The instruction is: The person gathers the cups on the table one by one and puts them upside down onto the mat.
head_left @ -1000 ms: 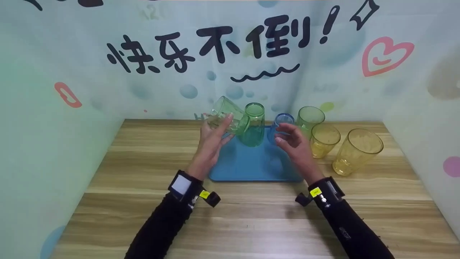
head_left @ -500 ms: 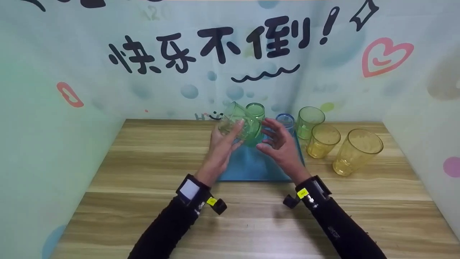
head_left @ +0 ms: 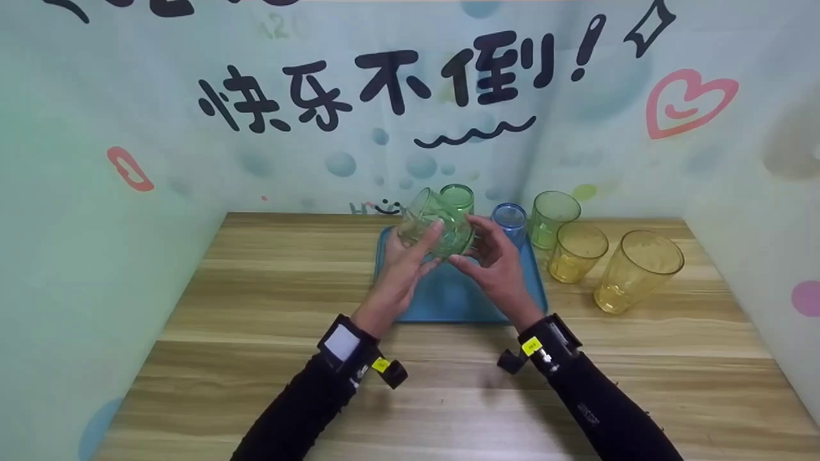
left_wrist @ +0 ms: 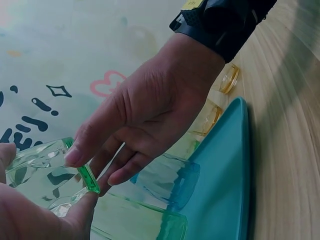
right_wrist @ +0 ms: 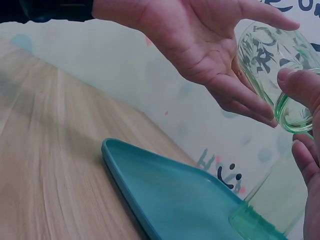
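A clear green glass [head_left: 419, 208] is held tilted above the blue tray [head_left: 461, 307]. My left hand [head_left: 400, 269] grips it round the side, with the thumb on the near face. My right hand [head_left: 500, 266] has its thumb and fingers about the thick green base, as the left wrist view shows. Behind the held glass, another green glass [head_left: 459, 194] stands upside down on the tray, partly hidden. A blue glass [head_left: 509, 221] also stands on the tray, just beyond my right fingers.
Right of the tray stand a green glass [head_left: 555, 214], a small yellow glass [head_left: 578, 253] and a larger yellow glass [head_left: 637, 272]. A printed cloth wall [head_left: 307, 166] borders the wooden table [head_left: 256, 288] at the back and sides.
My left hand has carried the green glass rightward and slightly down. My right hand has come left from beside the blue glass and taken hold of the held glass's base.
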Demonstrator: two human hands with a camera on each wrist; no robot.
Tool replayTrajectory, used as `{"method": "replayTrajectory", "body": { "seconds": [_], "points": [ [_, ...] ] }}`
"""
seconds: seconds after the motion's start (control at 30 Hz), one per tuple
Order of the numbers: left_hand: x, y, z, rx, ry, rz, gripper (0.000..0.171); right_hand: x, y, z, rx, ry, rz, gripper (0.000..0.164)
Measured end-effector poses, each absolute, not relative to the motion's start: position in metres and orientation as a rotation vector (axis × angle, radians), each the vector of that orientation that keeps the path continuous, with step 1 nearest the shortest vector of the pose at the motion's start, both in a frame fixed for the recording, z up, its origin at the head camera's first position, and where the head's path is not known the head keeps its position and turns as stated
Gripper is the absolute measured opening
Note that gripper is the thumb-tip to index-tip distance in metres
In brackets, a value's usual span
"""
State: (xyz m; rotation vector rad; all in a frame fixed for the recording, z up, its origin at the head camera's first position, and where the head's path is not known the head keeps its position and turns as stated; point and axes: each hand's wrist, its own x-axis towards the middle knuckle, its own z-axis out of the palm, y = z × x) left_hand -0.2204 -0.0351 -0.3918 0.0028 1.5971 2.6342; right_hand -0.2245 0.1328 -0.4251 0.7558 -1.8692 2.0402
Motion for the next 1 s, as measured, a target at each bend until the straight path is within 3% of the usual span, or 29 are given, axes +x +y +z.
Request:
{"method": "replayTrajectory", "body": {
  "seconds": [0.43,0.7,0.83,1.0],
  "points": [
    [-0.221,-0.044,-0.392,0.006,1.76,2.445,0.088,-0.24,0.138,-0.447,0.719,-1.859,2.041,0.062],
    [-0.232,-0.076,-0.394,0.351,2.105,1.9,0.102,-0.243,0.143,-0.449,0.686,-1.798,2.093,0.061],
    [-0.24,-0.092,-0.398,0.353,2.268,1.713,0.092,-0.242,0.146,-0.449,0.645,-1.799,2.103,0.063],
    [-0.25,-0.105,-0.414,0.128,2.554,1.51,0.072,-0.24,0.148,-0.448,0.603,-1.798,2.104,0.064]
  ]
}}
